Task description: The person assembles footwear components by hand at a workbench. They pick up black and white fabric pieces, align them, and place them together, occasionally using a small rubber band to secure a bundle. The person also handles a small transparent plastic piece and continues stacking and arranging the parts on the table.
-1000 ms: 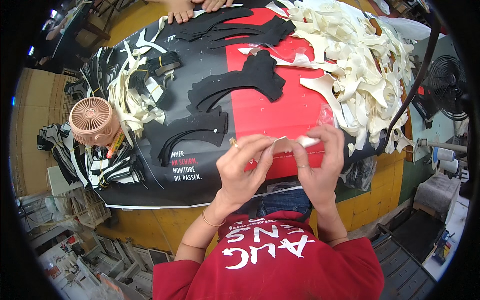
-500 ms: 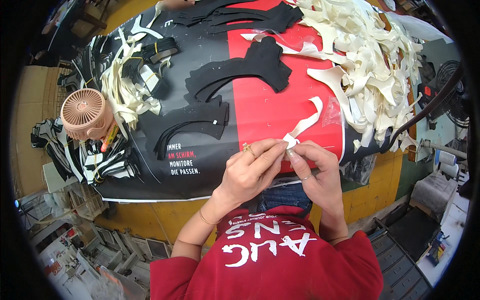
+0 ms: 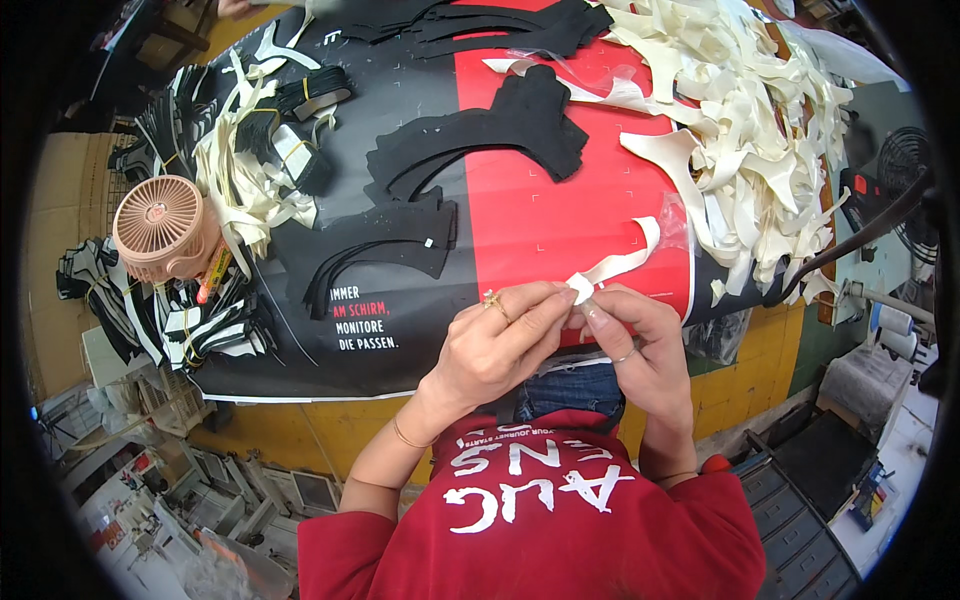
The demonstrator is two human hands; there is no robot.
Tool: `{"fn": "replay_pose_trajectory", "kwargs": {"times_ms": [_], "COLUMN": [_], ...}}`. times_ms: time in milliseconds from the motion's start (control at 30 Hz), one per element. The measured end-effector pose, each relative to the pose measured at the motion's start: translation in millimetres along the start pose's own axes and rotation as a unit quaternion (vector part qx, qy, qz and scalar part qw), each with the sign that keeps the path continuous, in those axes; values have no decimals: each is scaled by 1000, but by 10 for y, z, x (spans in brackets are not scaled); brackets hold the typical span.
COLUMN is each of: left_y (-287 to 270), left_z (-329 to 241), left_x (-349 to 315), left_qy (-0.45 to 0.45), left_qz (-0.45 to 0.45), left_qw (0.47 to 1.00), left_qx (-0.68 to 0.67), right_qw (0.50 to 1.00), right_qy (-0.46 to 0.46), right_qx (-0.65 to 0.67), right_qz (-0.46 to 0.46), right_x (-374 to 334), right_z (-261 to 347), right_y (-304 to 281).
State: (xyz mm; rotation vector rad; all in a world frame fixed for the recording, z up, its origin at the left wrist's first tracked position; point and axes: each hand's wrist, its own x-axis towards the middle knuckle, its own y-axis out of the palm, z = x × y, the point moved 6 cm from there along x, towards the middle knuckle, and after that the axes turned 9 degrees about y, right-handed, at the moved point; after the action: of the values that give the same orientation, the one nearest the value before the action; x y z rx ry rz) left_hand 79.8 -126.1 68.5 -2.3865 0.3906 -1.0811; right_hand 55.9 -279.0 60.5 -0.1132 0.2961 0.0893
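Note:
Close to my body at the table's near edge, my left hand (image 3: 500, 340) and my right hand (image 3: 645, 340) meet with fingertips pinched. Between them is one end of a cream-white fabric strip (image 3: 618, 264), its free tail curving away to the right over the red part of the printed sheet (image 3: 510, 230). The pinched end looks folded, though my fingers partly cover it. Fanned stacks of black fabric pieces (image 3: 480, 135) lie beyond my hands, with another black stack (image 3: 390, 245) to the left.
A big heap of cream fabric pieces (image 3: 760, 150) covers the table's right side. Bundled black and white pieces (image 3: 215, 320) and a pink fan (image 3: 165, 225) stand at the left. Clear plastic (image 3: 672, 222) lies near the strip. Someone else's hand (image 3: 237, 8) shows at the far left.
The strip's free tail has swung slightly to the right and down. My hands stay pinched almost in place. The other person's hand has moved left at the far edge.

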Motion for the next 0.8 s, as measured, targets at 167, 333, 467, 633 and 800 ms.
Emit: {"fn": "replay_pose_trajectory", "kwargs": {"times_ms": [167, 333, 467, 633, 800], "left_y": [8, -6, 31, 78, -13], "left_z": [11, 36, 133, 246, 438], "left_x": [-1, 33, 17, -127, -263], "left_qy": [-13, -62, -186, -343, -396], "left_qz": [3, 2, 16, 13, -76], "left_qw": [1000, 994, 955, 872, 797], "left_qx": [-5, -87, -231, -349, -450], "right_qw": [1000, 996, 965, 957, 981], "right_qy": [12, -23, -151, -172, -155], "right_qx": [9, -86, -205, -222, 106], "right_qz": [-19, -25, -62, -64, 48], "right_x": [1, 23, 42, 62, 44], "right_z": [-17, 20, 142, 109, -36], "right_y": [-12, -26, 3, 43, -179]}}
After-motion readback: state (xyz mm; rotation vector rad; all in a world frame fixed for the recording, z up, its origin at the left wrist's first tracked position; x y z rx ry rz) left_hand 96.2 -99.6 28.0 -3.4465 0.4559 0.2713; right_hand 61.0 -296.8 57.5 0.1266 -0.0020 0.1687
